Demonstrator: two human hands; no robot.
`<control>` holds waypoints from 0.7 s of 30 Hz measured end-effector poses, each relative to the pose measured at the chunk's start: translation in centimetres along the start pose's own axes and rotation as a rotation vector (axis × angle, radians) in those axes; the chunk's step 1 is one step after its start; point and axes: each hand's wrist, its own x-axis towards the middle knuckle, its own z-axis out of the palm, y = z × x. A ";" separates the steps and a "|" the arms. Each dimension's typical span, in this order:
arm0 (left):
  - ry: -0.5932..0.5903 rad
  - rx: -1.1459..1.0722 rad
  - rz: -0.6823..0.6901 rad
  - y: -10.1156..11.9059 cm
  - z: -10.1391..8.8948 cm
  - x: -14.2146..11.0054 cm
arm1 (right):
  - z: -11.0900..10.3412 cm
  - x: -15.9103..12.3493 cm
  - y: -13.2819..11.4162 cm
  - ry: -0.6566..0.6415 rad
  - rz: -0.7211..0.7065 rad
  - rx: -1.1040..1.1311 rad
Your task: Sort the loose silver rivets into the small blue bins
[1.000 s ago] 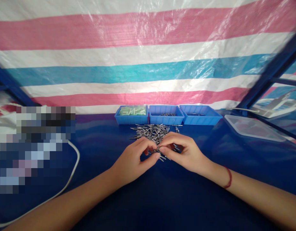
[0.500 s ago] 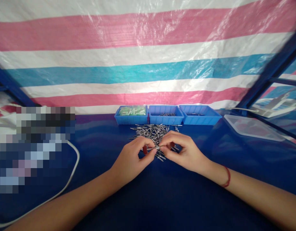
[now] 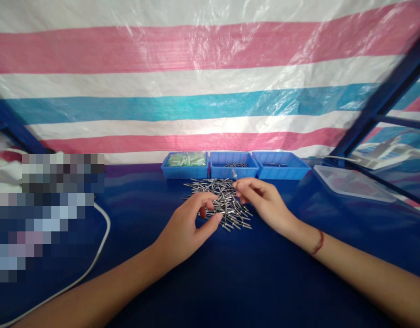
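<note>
Above the near edge of the middle blue bin (image 3: 233, 172), a small metal pin (image 3: 234, 173) projects upward from the fingertips of the right hand (image 3: 269, 205). The right thumb and index finger are closed on its lower end; the other fingers are curled beneath. In the earlier frame, the fingertips of both hands met over the pile of metal pins (image 3: 232, 212) with a pin between them. The right hand has since separated from the left and moved forward, to the far right side of the pile.

The left hand (image 3: 184, 225) is positioned at the near left side of the pile. Its thumb and index finger are now parted, with a clear gap between the tips, and no pin is visible between them. Whether its curled fingers touch the pile cannot be determined.

The pile lies on the blue table (image 3: 223, 282), in front of the bins. The left bin (image 3: 184, 172) contains green and clear pieces; the middle bin contains metal pins; the right bin (image 3: 283, 173) contains a few thin pieces.
</note>
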 end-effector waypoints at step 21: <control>-0.349 0.319 0.155 -0.8 -0.3 0.4 | -1.7 1.3 1.8 0.271 0.145 0.071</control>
